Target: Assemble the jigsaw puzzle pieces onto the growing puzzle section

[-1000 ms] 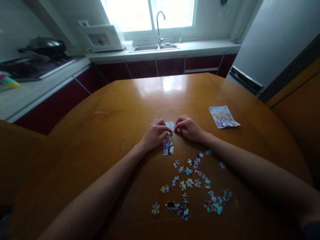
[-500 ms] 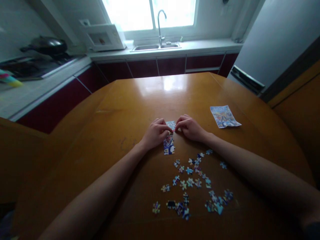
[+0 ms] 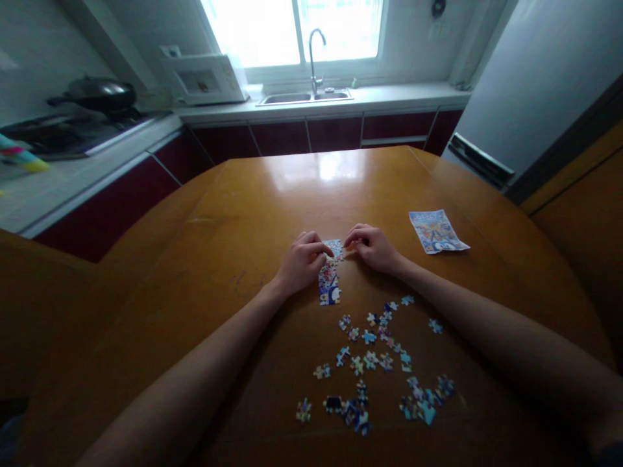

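A narrow strip of joined jigsaw puzzle lies flat on the wooden table, its printed side up. My left hand rests on its left edge, thumb and index finger bent together over the middle of the strip and hiding part of it. Just off the strip's upper right edge is my right hand, fingers curved and slightly apart, with no piece visible in it. Several loose puzzle pieces are scattered on the near side of the table, some of them overlapping in small clusters.
A creased printed picture sheet lies to the right on the wooden table. Beyond the table are a counter with a sink, a microwave and a stove with a dark pan. A fridge stands at the right.
My right hand has drawn slightly right, away from the puzzle strip, uncovering its upper right edge. My left hand stays on the strip. The whole view has shifted slightly down.
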Demonstrator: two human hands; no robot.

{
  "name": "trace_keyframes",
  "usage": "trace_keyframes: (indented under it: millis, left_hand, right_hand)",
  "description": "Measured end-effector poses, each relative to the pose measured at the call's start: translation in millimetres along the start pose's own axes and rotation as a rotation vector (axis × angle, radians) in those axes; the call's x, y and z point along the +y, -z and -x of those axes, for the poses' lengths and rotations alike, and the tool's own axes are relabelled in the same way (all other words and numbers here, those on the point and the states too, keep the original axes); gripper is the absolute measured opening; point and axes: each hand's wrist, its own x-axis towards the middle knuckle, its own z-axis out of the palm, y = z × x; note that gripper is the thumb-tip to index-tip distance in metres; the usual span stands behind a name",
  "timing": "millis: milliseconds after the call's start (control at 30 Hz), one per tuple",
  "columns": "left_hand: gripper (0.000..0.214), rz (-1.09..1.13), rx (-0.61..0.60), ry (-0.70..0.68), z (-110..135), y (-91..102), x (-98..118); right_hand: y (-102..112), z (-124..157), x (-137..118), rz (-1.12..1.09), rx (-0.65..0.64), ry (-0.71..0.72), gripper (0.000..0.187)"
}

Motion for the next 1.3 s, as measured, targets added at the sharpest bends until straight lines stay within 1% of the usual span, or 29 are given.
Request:
trace_keyframes:
  millis: [200, 333, 400, 467, 500, 567, 600, 700, 733, 767, 833, 900, 1000, 1167, 1300]
  left_hand:
    - [0.029, -0.005, -0.055, -0.038, 0.8, 0.1, -0.8]
    - [0.027, -0.027, -0.101, -0.039, 1.1, -0.6, -2.4]
    - [0.027, -0.032, -0.108, -0.041, 1.1, -1.2, -3.3]
    - [0.027, -0.024, -0.102, -0.05, 1.0, -1.6, -3.4]
    - [0.027, -0.017, -0.093, -0.056, 1.1, -1.7, -3.1]
    - [0.026, -0.001, -0.065, -0.061, 1.3, -1.7, -1.7]
    - [0.025, 0.005, -0.051, -0.06, 1.4, -1.6, -0.8]
    - [0.024, 0.011, -0.015, -0.052, 2.1, -1.8, 0.8]
    - [0.024, 0.01, -0.008, -0.048, 2.3, -2.0, 0.7]
    - [0.024, 0.009, -0.004, -0.045, 2.5, -2.3, 0.3]
    - [0.024, 0.005, -0.01, -0.044, 2.8, -2.8, -1.0]
    - [0.024, 0.0, -0.019, -0.04, 3.0, -3.3, -2.5]
    - [0.023, -0.006, -0.021, -0.03, 3.0, -4.0, -3.7]
    - [0.023, -0.004, -0.022, -0.035, 3.0, -4.0, -3.9]
    - [0.023, 0.008, -0.019, -0.034, 2.4, -3.2, -3.8]
  right_hand:
    - [-3.1, 4.5, -4.4, 0.055, -0.067, 0.077, 0.039]
    - [-3.3, 5.1, -4.0, 0.127, -0.12, 0.112, 0.035]
    - [-1.6, 4.7, -5.3, 0.182, -0.097, 0.121, 0.032]
    - [1.1, 5.4, -13.9, 0.298, -0.035, 0.14, 0.027]
    - [2.4, 6.7, -22.5, 0.367, -0.003, 0.16, 0.025]
    - [3.2, 12.5, -48.6, 0.459, 0.005, 0.23, 0.021]
    - [2.4, 17.2, -65.5, 0.465, -0.048, 0.286, 0.02]
    - [-5.4, 38.4, -119.7, 0.41, -0.361, 0.509, 0.019]
    - [-9.4, 47.1, -135.2, 0.401, -0.464, 0.555, 0.018]
    - [-13.8, 56.2, -147.9, 0.382, -0.551, 0.596, 0.016]
    - [-23.4, 73.7, -163.4, 0.367, -0.642, 0.656, 0.016]
    - [-33.1, 88.2, -166.9, 0.362, -0.688, 0.677, 0.014]
    - [-46.2, 101.5, -159.7, 0.366, -0.715, 0.668, 0.011]
    - [-58.8, 106.8, -148.0, 0.397, -0.711, 0.648, 0.011]
    - [-60.1, 106.5, -148.0, 0.37, -0.714, 0.633, 0.011]
